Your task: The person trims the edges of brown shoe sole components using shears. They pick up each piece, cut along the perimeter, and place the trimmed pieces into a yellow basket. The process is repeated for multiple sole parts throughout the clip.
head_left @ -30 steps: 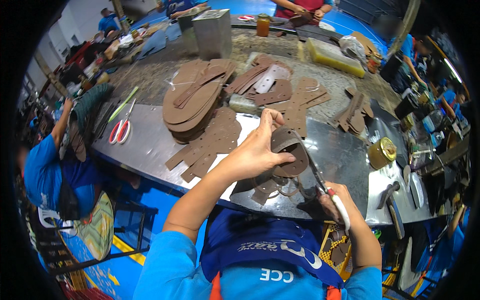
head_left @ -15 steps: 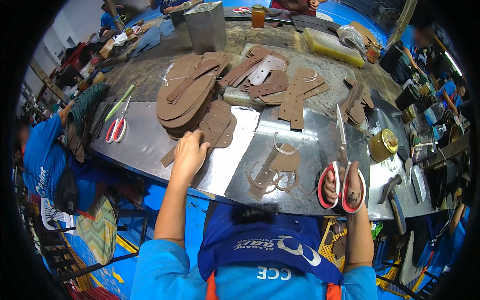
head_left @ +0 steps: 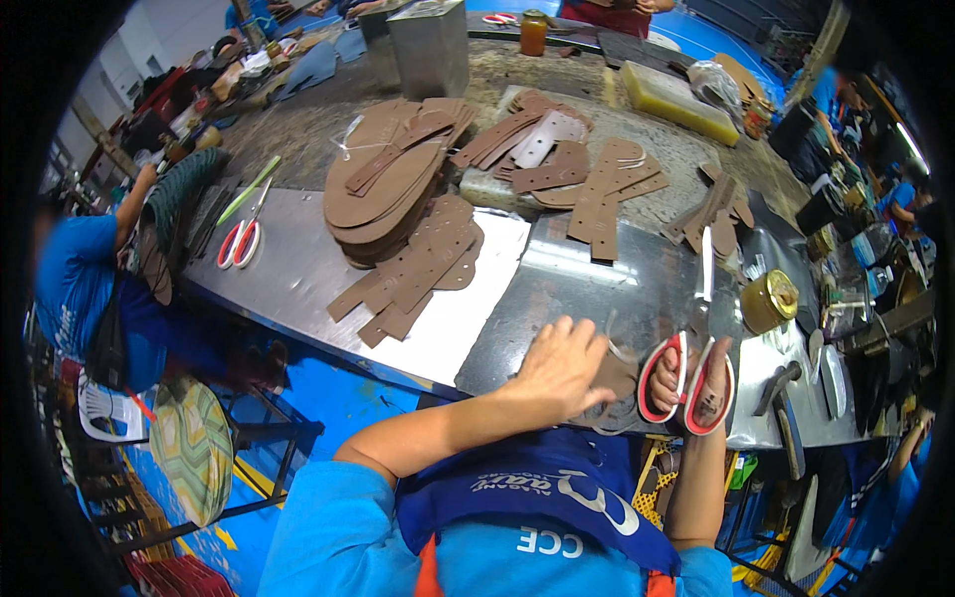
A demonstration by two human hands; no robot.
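My left hand [head_left: 565, 366] lies over the dark metal sheet [head_left: 507, 323] near the table's front edge, fingers stretched and thumb apart. It covers part of some brown leather-like offcuts [head_left: 618, 377], with thin curved strips beside them. In my right hand [head_left: 713, 386] are scissors [head_left: 701, 316] with red and white handles, blades pointing away and looking closed together. A pile of brown strap-shaped pieces with punched holes [head_left: 426, 261] rests to the left, just below a tied stack of brown sole-shaped pieces [head_left: 373, 184].
More brown cut pieces [head_left: 603, 194] lie farther back. A glass jar [head_left: 769, 301] and a hammer [head_left: 788, 418] are at the right. Another pair of scissors [head_left: 240, 241] lies at the left, near a seated co-worker [head_left: 85, 289]. A metal can [head_left: 428, 50] stands at the back.
My left hand has let go of the strap pieces and moved right onto the offcuts. The strap pieces now lie spread beside the stack. My right hand still holds the scissors.
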